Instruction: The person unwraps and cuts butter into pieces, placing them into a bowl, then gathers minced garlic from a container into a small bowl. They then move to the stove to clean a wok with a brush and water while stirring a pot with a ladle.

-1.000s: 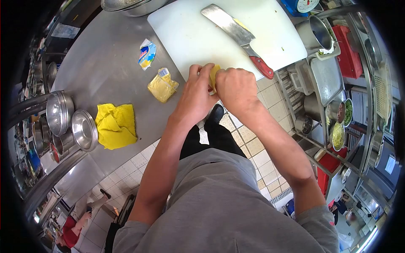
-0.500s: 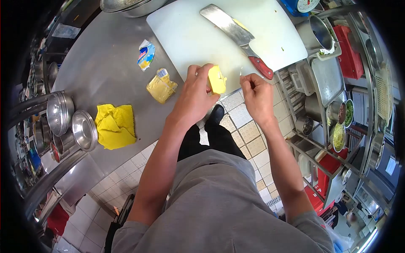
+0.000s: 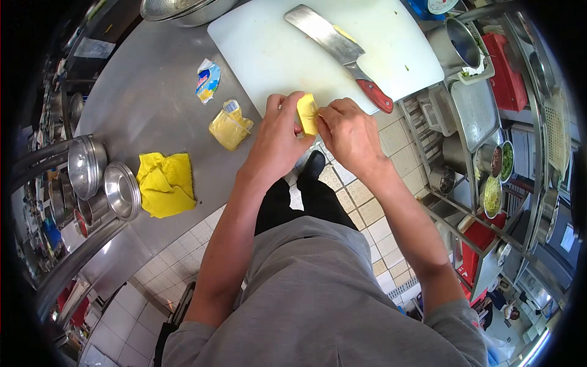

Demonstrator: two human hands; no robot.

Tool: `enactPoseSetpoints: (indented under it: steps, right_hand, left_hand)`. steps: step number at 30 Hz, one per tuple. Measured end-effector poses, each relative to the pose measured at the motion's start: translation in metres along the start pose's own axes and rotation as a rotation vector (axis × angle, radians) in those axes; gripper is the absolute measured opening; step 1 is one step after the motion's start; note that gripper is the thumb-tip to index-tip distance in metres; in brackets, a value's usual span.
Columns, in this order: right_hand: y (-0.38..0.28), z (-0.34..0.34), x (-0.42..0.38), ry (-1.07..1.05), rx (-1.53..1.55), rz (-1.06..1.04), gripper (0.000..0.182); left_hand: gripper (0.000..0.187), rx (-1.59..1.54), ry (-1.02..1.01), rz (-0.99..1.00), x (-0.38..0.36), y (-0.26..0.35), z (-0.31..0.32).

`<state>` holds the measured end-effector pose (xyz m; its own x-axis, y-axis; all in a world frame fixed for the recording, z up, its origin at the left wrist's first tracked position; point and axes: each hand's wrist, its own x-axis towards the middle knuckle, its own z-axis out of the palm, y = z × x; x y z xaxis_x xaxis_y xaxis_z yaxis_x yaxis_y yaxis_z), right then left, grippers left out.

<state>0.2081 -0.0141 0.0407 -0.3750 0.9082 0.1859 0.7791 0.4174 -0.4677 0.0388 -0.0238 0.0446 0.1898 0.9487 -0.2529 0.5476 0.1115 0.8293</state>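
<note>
My left hand grips a yellow block, which looks like butter or cheese, over the near edge of the white cutting board. At the block's right side, my right hand is closed in a pinch; its fingertips touch the block, and whatever is between them is hidden. A cleaver with a red handle lies across the board, a yellow sliver along its blade. On the steel table left of my left hand sit a wrapped yellow block and a torn blue-and-white wrapper.
A folded yellow cloth lies at left beside stacked metal bowls. More metal bowls stand at the back. Right of the board are a steel pot and a rack with a metal tray and chopped greens.
My right hand has moved left to the yellow block; before, it was apart, with a thin pale scrap at its fingertips. My left hand still holds the block.
</note>
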Motion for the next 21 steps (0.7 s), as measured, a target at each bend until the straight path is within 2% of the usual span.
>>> enactPoseSetpoints:
  steps: [5, 12, 15, 17, 19, 21]
  right_hand:
    - [-0.003, 0.002, 0.009, -0.102, -0.243, -0.116, 0.012]
    - [0.002, 0.001, 0.017, -0.199, -0.344, -0.209, 0.011]
    - [0.013, 0.003, 0.020, -0.132, -0.305, -0.222, 0.008]
    - [0.021, 0.001, 0.024, 0.022, -0.199, -0.160, 0.008]
    - [0.029, -0.005, 0.025, 0.071, -0.138, -0.094, 0.008]
    - [0.035, -0.019, 0.021, 0.245, 0.033, 0.104, 0.011]
  left_hand:
    - [0.069, 0.025, 0.052, 0.037, -0.001, -0.006, 0.004]
    - [0.068, 0.006, 0.065, 0.049, -0.001, -0.009, 0.005]
    - [0.068, 0.030, 0.061, 0.054, -0.001, -0.008, 0.004]
    - [0.068, 0.021, 0.048, 0.035, -0.001, -0.005, 0.003]
    - [0.068, 0.012, 0.037, 0.019, 0.000, -0.004, 0.002]
    - [0.070, 0.018, 0.026, 0.015, 0.000, -0.003, 0.001]
